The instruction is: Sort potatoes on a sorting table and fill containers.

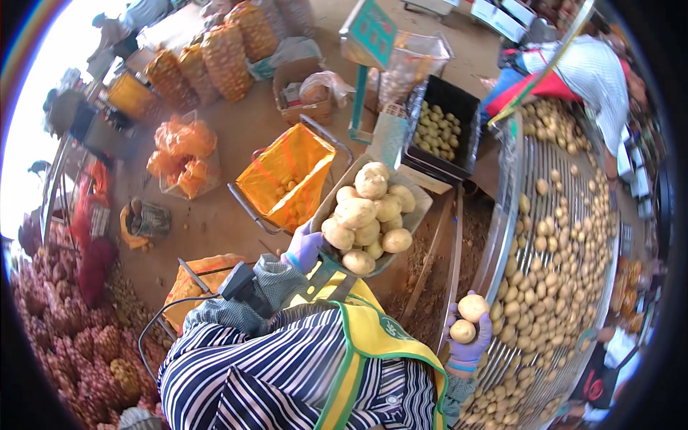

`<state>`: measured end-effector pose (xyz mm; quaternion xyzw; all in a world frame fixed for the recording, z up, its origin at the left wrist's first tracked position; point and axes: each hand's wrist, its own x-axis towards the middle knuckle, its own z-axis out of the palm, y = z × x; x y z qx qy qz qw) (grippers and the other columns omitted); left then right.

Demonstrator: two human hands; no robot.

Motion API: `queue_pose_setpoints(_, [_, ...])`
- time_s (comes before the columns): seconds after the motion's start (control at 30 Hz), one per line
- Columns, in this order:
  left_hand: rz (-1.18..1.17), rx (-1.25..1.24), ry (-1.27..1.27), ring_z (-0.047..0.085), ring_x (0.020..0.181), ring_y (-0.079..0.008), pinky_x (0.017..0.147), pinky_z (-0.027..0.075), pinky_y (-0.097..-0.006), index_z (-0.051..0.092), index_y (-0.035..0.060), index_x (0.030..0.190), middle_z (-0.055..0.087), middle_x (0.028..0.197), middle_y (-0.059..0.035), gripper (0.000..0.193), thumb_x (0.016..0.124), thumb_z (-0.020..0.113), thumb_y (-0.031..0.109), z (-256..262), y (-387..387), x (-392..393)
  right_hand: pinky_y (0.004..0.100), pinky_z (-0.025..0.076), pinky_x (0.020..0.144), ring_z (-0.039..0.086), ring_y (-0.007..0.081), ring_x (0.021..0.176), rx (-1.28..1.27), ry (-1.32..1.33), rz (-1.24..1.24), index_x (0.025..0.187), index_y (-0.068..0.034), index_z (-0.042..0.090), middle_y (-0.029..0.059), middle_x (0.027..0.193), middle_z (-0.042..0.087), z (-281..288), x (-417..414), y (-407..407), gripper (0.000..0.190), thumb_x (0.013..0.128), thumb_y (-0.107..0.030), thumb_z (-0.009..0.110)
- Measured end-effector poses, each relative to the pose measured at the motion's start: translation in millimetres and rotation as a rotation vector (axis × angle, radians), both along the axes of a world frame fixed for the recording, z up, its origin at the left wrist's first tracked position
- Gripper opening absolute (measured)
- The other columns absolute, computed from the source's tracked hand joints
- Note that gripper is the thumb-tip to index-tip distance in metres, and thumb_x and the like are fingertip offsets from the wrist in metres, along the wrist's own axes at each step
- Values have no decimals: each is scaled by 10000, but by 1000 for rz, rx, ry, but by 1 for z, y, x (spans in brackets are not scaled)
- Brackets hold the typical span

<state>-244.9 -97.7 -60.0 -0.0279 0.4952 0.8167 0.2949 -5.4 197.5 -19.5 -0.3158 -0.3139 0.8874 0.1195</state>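
My left hand (303,251), in a purple glove, grips the near left edge of a grey plastic tub (419,201). Pale potatoes (356,213) are heaped in it above the rim. Away to the right, my gloved right hand (468,346) holds two potatoes (473,308), one above the other, beside the metal side rail of a roller conveyor (497,231). Many potatoes (559,285) lie spread over the conveyor's rollers. Just beyond my left hand, an orange bag (258,180) hangs open on a metal frame with some potatoes inside.
A platform scale with a green display (371,32) stands ahead, near a black crate (467,115) of small potatoes. Another person (580,70) bends over the conveyor's far end. Full mesh sacks (226,62) stand at the back left. Sacks of reddish produce (70,322) are piled at left.
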Motion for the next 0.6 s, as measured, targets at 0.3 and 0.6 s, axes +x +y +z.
queue_pose_setpoints(0.3, [439, -229, -332, 633, 854, -225, 717, 533, -308, 550, -25, 1193, 641, 999, -119, 517, 678, 503, -55, -37, -92, -53, 358, 578, 523, 676, 263, 715, -52, -150, 326, 1357, -63, 404, 239, 1002, 642, -10, -162, -40, 676, 839, -425, 645])
queue_pose_setpoints(0.6, [13, -789, -421, 637, 782, -269, 705, 529, -365, 636, -25, 952, 639, 845, -168, 220, 740, 593, 10, -164, -192, -56, 352, 582, 517, 679, 258, 711, 22, -235, 606, 1361, -47, 409, 242, 991, 645, -12, -269, -81, 659, 854, -404, 633])
